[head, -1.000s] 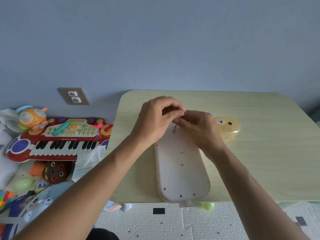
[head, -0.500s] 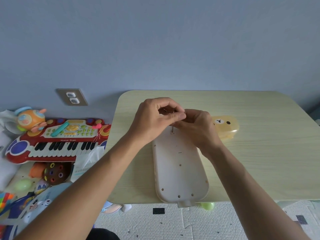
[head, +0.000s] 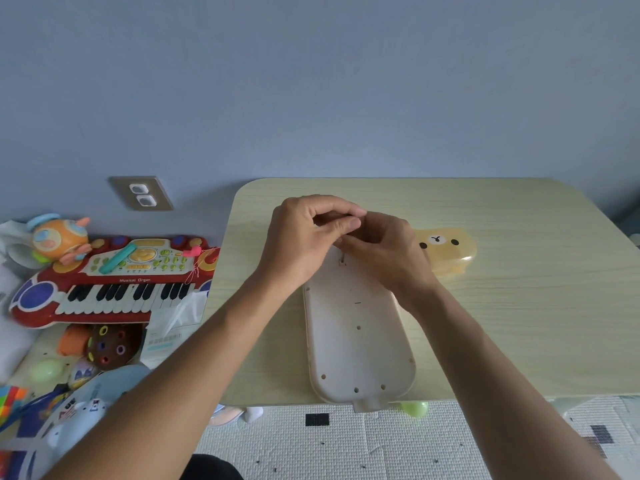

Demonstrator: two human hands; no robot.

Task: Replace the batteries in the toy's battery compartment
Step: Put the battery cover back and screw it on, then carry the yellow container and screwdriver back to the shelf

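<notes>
A beige oblong toy [head: 356, 341] lies upside down on the pale wooden table [head: 526, 317], its screw-holed underside facing up. At its far end a thin metal screwdriver shaft [head: 342, 258] stands upright on the toy's back. My left hand [head: 304, 237] pinches thumb and fingers together over the top of the tool. My right hand [head: 388, 251] closes around it just below, touching the left fingertips. The tool's handle is hidden by both hands, and so is any battery cover. No batteries are visible.
A yellow bear-faced box [head: 450, 252] sits on the table just right of my right hand. Left of the table, on the floor, lie a red toy keyboard [head: 104, 289] and several other toys. A green ball [head: 414, 408] lies under the table's near edge.
Both hands stay at the toy's far end on the tool. My left fingertips have shifted slightly over the right hand. The toy has not moved.
</notes>
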